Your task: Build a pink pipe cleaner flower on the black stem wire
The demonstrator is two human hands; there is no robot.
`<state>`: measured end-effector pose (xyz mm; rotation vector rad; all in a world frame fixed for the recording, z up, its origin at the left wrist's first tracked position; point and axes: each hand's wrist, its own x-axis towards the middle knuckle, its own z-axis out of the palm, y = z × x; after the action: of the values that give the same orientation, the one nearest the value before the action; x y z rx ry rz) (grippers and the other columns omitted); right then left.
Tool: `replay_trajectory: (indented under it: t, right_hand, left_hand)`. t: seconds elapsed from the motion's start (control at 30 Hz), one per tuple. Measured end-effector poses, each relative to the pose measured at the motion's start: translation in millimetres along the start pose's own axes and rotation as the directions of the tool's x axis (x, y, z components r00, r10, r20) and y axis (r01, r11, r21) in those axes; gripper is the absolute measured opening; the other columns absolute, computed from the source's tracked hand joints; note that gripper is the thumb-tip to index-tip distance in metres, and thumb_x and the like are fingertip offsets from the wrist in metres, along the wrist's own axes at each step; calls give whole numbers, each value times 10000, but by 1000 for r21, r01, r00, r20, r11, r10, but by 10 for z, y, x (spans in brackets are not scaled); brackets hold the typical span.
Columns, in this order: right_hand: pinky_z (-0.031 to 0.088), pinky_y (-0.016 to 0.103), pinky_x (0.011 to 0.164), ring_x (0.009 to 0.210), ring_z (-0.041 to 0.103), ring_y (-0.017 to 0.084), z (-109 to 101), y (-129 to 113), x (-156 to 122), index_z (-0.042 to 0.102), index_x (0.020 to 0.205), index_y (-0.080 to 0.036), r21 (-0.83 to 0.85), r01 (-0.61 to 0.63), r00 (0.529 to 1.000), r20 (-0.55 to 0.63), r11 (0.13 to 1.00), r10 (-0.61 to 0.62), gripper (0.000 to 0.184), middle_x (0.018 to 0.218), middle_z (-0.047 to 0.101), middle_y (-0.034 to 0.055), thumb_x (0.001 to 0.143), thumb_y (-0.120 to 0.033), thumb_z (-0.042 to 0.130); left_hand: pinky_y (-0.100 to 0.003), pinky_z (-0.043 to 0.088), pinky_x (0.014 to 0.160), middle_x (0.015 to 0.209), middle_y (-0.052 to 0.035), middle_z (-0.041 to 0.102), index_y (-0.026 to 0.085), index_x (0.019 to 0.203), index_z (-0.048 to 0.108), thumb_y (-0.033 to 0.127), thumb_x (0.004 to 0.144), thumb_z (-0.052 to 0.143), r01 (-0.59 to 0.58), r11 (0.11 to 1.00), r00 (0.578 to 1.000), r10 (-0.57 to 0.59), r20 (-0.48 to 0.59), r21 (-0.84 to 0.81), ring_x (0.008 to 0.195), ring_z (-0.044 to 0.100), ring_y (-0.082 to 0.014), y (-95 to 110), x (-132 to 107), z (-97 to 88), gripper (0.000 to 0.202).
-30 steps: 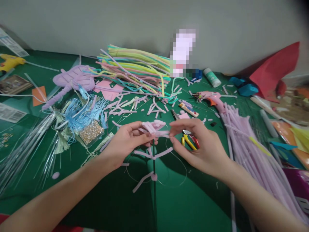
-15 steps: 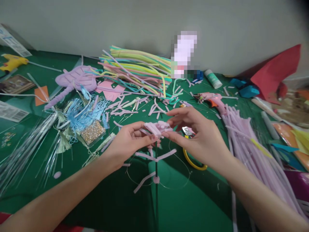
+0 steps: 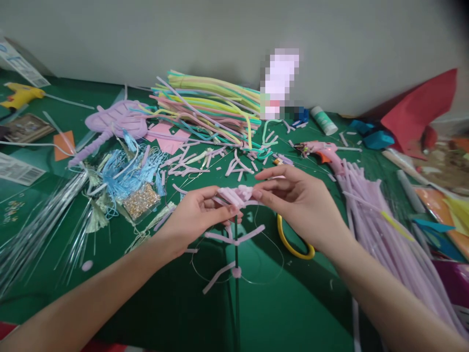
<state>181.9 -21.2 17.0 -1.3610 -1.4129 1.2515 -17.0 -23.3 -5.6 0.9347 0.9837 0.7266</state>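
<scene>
In the middle, my left hand (image 3: 200, 210) is closed on a small bundle of pale lilac pipe cleaner pieces (image 3: 234, 195) at the top of a thin dark stem (image 3: 237, 298). My right hand (image 3: 293, 198) pinches the bundle's right side with thumb and forefinger; its other fingers are partly extended. Lower on the stem, lilac pipe cleaner branches (image 3: 252, 235) stick out to both sides. A lilac knob (image 3: 237, 272) sits beneath them, with a loop of thin wire (image 3: 280, 271) around. Yellow-handled scissors (image 3: 280, 239) lie behind my right hand, partly hidden by it.
Multicoloured pipe cleaners (image 3: 212, 102) lie at the back, cut lilac pieces (image 3: 186, 166) before them. Blue tassels (image 3: 122, 168) and a bag of gold beads (image 3: 141, 203) are left. A pink glue gun (image 3: 322, 149) and long lilac pipe cleaners (image 3: 381, 234) lie right; a yellow glue gun (image 3: 22, 94) far left.
My right thumb and forefinger have closed together at the bundle's right side, and that hand has shifted slightly, covering the scissors' blades. The left hand's grip looks unchanged.
</scene>
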Motion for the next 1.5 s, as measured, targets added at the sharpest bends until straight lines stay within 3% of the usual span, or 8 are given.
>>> replay_trajectory:
  t: [0.2, 0.43, 0.53, 0.7, 0.93, 1.2, 1.5]
  right_hand:
    - [539, 281, 663, 740, 720, 182, 44, -3, -3, 623, 983, -192, 3, -225, 974, 18, 974, 225, 372, 822, 768, 46, 727, -398, 798]
    - [513, 255, 685, 790, 682, 161, 212, 72, -62, 692, 810, -201, 180, -232, 969, 131, 956, 210, 219, 843, 748, 21, 696, -355, 800]
    - [504, 250, 673, 738, 661, 147, 266, 84, -67, 687, 746, -193, 249, -229, 973, 65, 941, 220, 195, 772, 730, 15, 661, -325, 803]
    - [487, 254, 631, 700, 637, 145, 282, 63, -60, 678, 738, -185, 199, -237, 971, 15, 951, 238, 166, 755, 720, 27, 666, -308, 763]
    - [477, 263, 570, 715, 649, 176, 253, -33, -67, 697, 778, -185, -16, -191, 981, 0, 981, 191, 118, 808, 728, 40, 713, -284, 708]
    - [438, 255, 644, 675, 598, 125, 297, 57, -59, 635, 687, -179, 178, -326, 945, 35, 928, 325, 137, 703, 675, -6, 659, -257, 744]
    - [413, 260, 642, 663, 577, 121, 308, 56, -42, 622, 676, -182, 225, -324, 945, 35, 919, 324, 168, 687, 648, -18, 652, -266, 766]
  left_hand:
    - [-181, 533, 691, 807, -11, 769, 160, 921, 718, 281, 763, 816, -58, 997, 996, 61, -64, 43, 756, 696, -113, 37, -26, 23, 222]
    - [-156, 523, 671, 736, 33, 733, 167, 841, 712, 248, 750, 820, -86, 995, 989, 92, -113, 56, 687, 666, -81, 53, -42, 45, 163]
    - [-161, 524, 676, 739, 33, 725, 167, 830, 705, 254, 751, 816, -96, 993, 989, 102, -110, 62, 693, 662, -84, 50, -41, 37, 161]
    - [-195, 532, 694, 736, 18, 715, 162, 830, 692, 244, 754, 799, -87, 990, 990, 98, -101, 111, 711, 673, -114, 58, -38, 45, 155]
    - [-239, 533, 700, 761, -6, 728, 165, 850, 691, 264, 750, 787, -71, 984, 988, 91, -121, 162, 743, 695, -160, 64, -43, 64, 170]
    - [-231, 554, 722, 805, -6, 739, 177, 886, 679, 315, 705, 842, -92, 987, 987, 108, -120, 134, 783, 709, -163, 16, -36, 53, 280]
    - [-223, 556, 692, 782, 1, 733, 191, 902, 686, 332, 721, 831, -95, 983, 986, 115, -124, 155, 747, 701, -157, -7, -33, 44, 272]
